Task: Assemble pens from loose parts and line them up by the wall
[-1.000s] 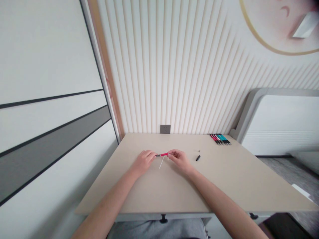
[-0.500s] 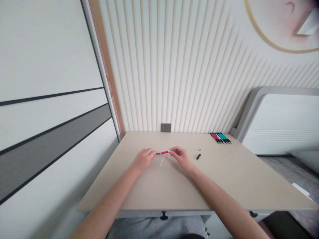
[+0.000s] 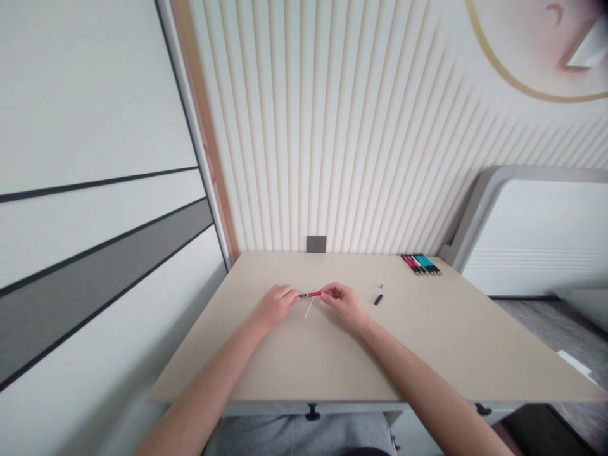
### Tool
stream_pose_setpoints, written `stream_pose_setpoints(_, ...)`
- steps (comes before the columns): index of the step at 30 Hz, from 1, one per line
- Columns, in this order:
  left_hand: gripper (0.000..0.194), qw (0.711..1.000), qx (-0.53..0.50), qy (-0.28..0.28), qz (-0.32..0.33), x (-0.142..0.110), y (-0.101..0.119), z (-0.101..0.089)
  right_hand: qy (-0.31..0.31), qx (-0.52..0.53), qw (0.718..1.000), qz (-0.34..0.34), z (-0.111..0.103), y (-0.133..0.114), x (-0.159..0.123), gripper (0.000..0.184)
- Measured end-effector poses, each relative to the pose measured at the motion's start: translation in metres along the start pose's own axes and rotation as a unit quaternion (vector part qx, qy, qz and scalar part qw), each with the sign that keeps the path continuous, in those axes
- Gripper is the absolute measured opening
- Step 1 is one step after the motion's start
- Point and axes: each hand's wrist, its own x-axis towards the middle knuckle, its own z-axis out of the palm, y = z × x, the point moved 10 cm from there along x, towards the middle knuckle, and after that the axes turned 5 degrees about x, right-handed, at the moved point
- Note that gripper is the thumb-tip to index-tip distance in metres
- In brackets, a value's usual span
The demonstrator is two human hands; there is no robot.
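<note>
1. The left hand [image 3: 274,306] is closing in a narrow grip around the black-tipped end of a slim red plastic pen [image 3: 311,294], with the curled fingers wrapping it from the left.
2. The right hand [image 3: 344,305] is pinching the pen's other end between its fingertips [image 3: 326,291], also in a narrow grip.
3. The pen is lying level between the two hands, roughly midway between the back and front edges of the tabletop. I cannot tell whether it is touching the surface.
4. A thin white rod [image 3: 308,309] is slanting from just under the pen's barrel toward the front edge. I cannot tell whether it is touching the pen.
5. A short black cylinder [image 3: 378,299] is lying on the beige tabletop [image 3: 427,342], just right of the right hand, with a tiny grey piece [image 3: 380,285] sitting behind it.
6. A tight row of red and teal pens [image 3: 420,264] is lying side by side along the back edge, near the back right corner.
7. A square grey wall socket [image 3: 316,244] is sitting on the ribbed cream wall panel [image 3: 332,126], just above the back edge.
8. Grey trousers [image 3: 299,437] are showing just past the front edge.
</note>
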Motion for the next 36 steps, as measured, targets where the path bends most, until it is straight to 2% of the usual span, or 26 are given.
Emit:
stream_pose_setpoints(5,0.021,0.999,-0.029,-0.02,0.009,0.0,0.005,0.007,0.015,-0.041,0.998,-0.036,-0.002,-0.019,-0.003,0.026)
stream_pose_setpoints(10,0.02,0.999,-0.022,-0.034,0.008,0.002,0.009,0.01,0.004,-0.036,0.998,-0.049,0.004,-0.023,-0.004,0.027)
stream_pose_setpoints(13,0.02,0.997,-0.063,-0.016,-0.035,0.003,0.001,0.003,-0.015,-0.032,0.997,-0.062,0.01,-0.023,-0.005,0.04)
stream_pose_setpoints(16,0.021,0.987,-0.127,0.011,-0.1,0.001,-0.015,-0.002,-0.04,-0.104,0.989,-0.095,0.016,-0.027,-0.008,0.035)
stream_pose_setpoints(18,0.023,0.98,-0.145,0.02,-0.135,-0.002,-0.027,-0.002,-0.073,-0.205,0.966,-0.136,0.025,-0.03,-0.011,0.029)
stream_pose_setpoints(20,0.023,0.979,-0.132,0.027,-0.153,-0.004,-0.034,-0.001,-0.112,-0.315,0.926,-0.176,0.038,-0.03,-0.014,0.028)
stream_pose_setpoints(22,0.022,0.984,-0.097,0.029,-0.147,-0.004,-0.034,-0.001,-0.132,-0.396,0.886,-0.203,0.047,-0.028,-0.014,0.027)
stream_pose_setpoints(24,0.021,0.99,-0.059,0.022,-0.128,-0.002,-0.029,-0.001,-0.144,-0.441,0.858,-0.221,0.053,-0.025,-0.012,0.023)
stream_pose_setpoints(27,0.019,0.994,-0.021,0.001,-0.11,0.0,-0.021,-0.001,-0.167,-0.465,0.834,-0.245,0.063,-0.024,-0.009,0.019)
stream_pose_setpoints(30,0.019,0.993,0.004,-0.012,-0.12,0.0,-0.021,-0.001,-0.195,-0.465,0.817,-0.28,0.072,-0.028,-0.009,0.016)
stream_pose_setpoints(36,0.017,0.991,0.004,-0.008,-0.131,-0.004,-0.028,0.001,-0.216,-0.455,0.802,-0.321,0.081,-0.041,-0.016,0.02)
